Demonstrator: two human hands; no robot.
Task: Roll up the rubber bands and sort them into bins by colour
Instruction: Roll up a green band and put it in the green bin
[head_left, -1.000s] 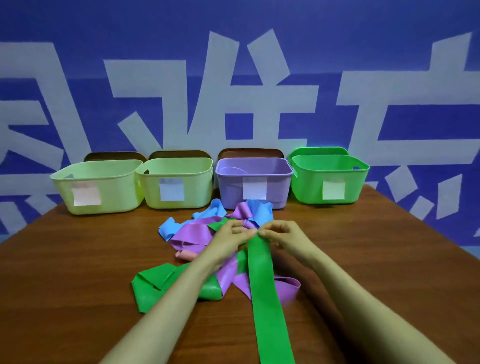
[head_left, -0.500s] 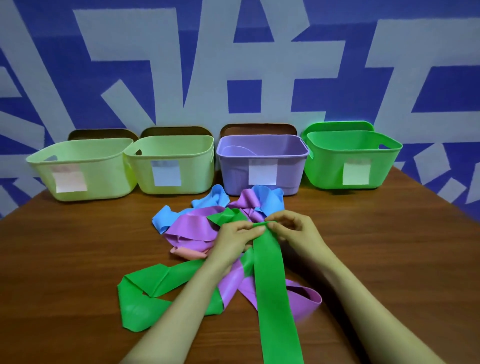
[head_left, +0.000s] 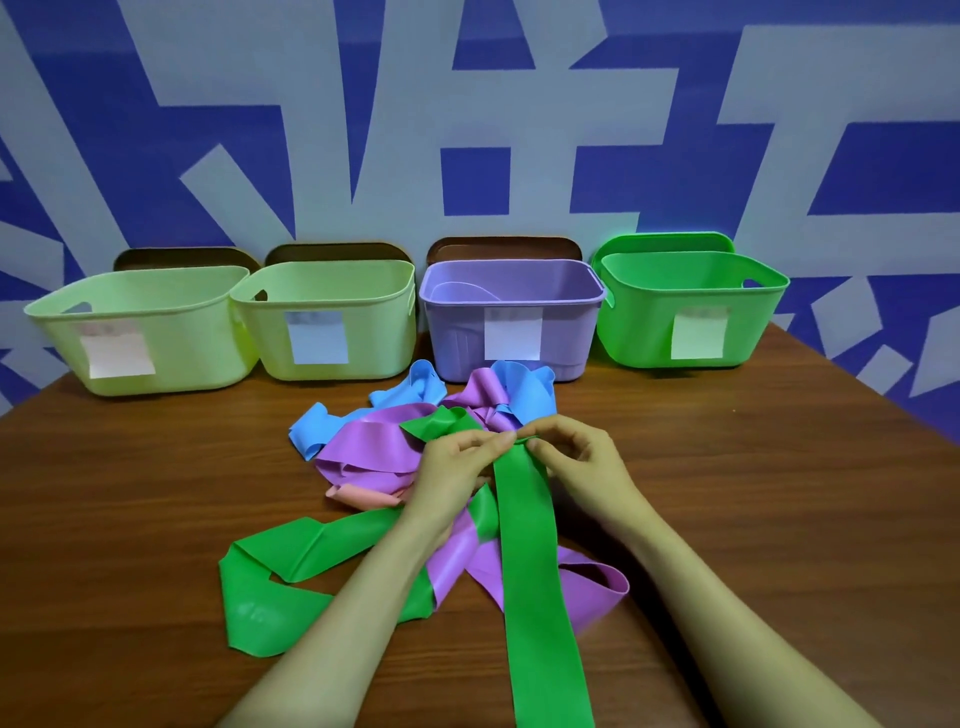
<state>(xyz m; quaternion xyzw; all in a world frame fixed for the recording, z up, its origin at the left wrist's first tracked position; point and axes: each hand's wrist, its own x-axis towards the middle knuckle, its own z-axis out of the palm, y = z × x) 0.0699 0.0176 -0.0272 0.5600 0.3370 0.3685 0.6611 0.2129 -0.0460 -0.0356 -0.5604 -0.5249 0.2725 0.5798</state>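
Observation:
A long green band runs from the table's near edge up to my hands. My left hand and my right hand both pinch its far end, fingertips meeting at the top. Under them lies a tangle of bands: purple, blue, a pink one and another green one. Four bins stand in a row behind: two pale yellow-green, one purple with a purple band inside, one green.
Each bin carries a paper label on its front. The brown wooden table ends at a blue and grey patterned wall behind the bins. Brown lids lean behind three bins, a green lid behind the green one.
The view has tilted down and drawn closer to the table. Both hands stay pinching the far end of the green band, fingers slightly shifted.

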